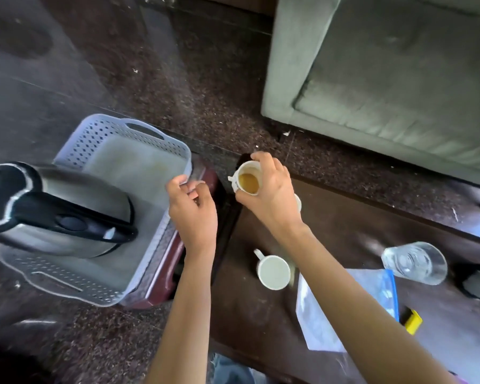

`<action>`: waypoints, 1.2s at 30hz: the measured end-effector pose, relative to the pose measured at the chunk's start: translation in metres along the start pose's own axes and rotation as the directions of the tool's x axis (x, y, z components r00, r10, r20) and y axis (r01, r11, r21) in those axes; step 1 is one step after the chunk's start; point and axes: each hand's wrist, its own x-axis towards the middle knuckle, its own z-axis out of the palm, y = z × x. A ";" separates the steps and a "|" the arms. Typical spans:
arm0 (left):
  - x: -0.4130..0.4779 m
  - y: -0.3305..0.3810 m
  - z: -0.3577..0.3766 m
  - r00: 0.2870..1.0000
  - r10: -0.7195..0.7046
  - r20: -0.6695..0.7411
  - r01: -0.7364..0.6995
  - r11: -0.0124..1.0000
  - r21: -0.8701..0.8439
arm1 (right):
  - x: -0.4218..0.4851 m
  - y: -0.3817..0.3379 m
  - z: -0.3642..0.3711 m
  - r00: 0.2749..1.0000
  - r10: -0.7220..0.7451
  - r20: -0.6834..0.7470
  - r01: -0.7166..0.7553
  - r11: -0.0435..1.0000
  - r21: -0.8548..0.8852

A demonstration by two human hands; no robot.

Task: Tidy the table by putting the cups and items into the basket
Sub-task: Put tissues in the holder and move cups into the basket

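Only the kettle sits in the basket so far. The right hand grips a tea-stained cup held beside the basket, while the left hand curls at the basket's rim — grip unclear. A white mug, glass and zip bag remain on the table.

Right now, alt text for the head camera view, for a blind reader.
A right hand holds a white cup of brown liquid at a dark table's corner, beside a grey basket holding a steel kettle; the left hand is at the basket's rim. A second white cup, a clear glass and a plastic bag sit on the table.
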 end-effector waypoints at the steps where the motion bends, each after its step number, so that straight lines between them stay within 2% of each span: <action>1: 0.011 0.000 -0.005 1.000 -0.003 -0.028 0.002 1.000 -0.028 | 0.012 -0.012 0.007 1.000 -0.012 0.011 0.012 1.000 0.015; 4: 0.040 -0.002 -0.016 0.993 -0.033 -0.111 0.023 0.995 -0.094 | 0.046 -0.049 0.028 0.996 -0.068 0.049 0.067 0.998 0.017; 8: 0.068 -0.003 -0.022 0.958 -0.152 -0.242 0.089 0.964 -0.252 | 0.087 -0.093 0.057 0.979 -0.147 0.141 0.148 0.989 0.005; 12: 0.094 -0.009 -0.024 0.935 -0.268 -0.231 0.180 0.922 -0.342 | 0.120 -0.125 0.104 0.927 -0.219 0.305 0.252 0.965 -0.071; 15: 0.106 -0.018 -0.023 0.874 -0.440 -0.203 0.288 0.809 -0.513 | 0.132 -0.139 0.142 0.872 -0.265 0.411 0.355 0.922 -0.158; 18: 0.106 -0.018 -0.024 0.829 -0.525 -0.193 0.323 0.731 -0.600 | 0.139 -0.149 0.173 0.831 -0.292 0.473 0.432 0.875 -0.219; 22: 0.105 -0.020 -0.023 0.806 -0.571 -0.154 0.352 0.672 -0.651 | 0.145 -0.159 0.199 0.846 -0.302 0.439 0.447 0.851 -0.276; 27: 0.112 -0.031 -0.022 0.796 -0.601 -0.072 0.414 0.627 -0.660 | 0.151 -0.167 0.222 0.836 -0.454 0.308 0.547 0.735 -0.401; 31: 0.112 -0.033 -0.022 0.790 -0.612 -0.051 0.438 0.620 -0.651 | 0.155 -0.169 0.229 0.848 -0.485 0.211 0.526 0.729 -0.438; 36: 0.108 -0.030 -0.024 0.801 -0.598 -0.017 0.451 0.622 -0.640 | 0.155 -0.167 0.229 0.849 -0.467 0.246 0.526 0.704 -0.478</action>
